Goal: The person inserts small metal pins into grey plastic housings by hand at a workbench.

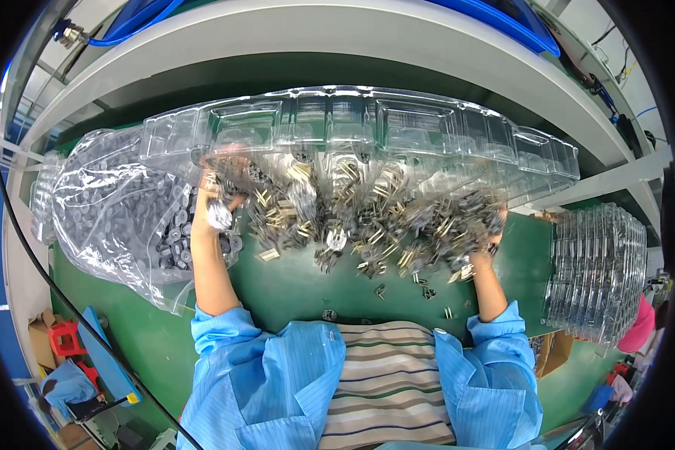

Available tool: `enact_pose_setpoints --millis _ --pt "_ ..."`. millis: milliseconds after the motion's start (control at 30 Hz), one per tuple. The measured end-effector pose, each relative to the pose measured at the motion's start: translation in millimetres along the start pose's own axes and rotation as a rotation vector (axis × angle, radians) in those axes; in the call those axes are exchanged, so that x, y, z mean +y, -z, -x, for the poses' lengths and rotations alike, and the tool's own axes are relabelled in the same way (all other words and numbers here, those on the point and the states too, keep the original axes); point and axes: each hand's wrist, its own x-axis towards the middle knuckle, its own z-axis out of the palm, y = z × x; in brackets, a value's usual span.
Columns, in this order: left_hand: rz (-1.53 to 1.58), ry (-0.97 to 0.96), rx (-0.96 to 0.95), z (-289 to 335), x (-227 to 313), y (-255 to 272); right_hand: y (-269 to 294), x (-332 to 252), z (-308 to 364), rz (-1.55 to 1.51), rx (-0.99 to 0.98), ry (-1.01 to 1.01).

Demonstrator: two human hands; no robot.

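Note:
A long clear plastic tray with moulded compartments is tilted up on edge in front of me. Many small dark plug parts with metal prongs tumble from it onto the green table, blurred by motion. My left hand grips the tray toward its left end, seen partly through the plastic. Lower down on the right side, my right hand is closed at the tray, its fingers largely hidden by the parts. Several loose pieces lie closer to my body.
On the left lies a clear plastic bag full of grey round parts, close to my left forearm. Stacked clear trays stand at the right. A grey shelf spans the far side. A black cable crosses the left.

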Motion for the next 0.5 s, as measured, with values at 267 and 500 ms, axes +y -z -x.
enact_pose_setpoints --millis 267,500 --pt "-0.087 -0.038 -0.021 -15 13 -25 -65 -24 -30 0.237 0.093 0.041" --pt "0.043 0.111 -0.080 -14 19 -23 -70 -54 -19 0.414 -0.092 -0.095"
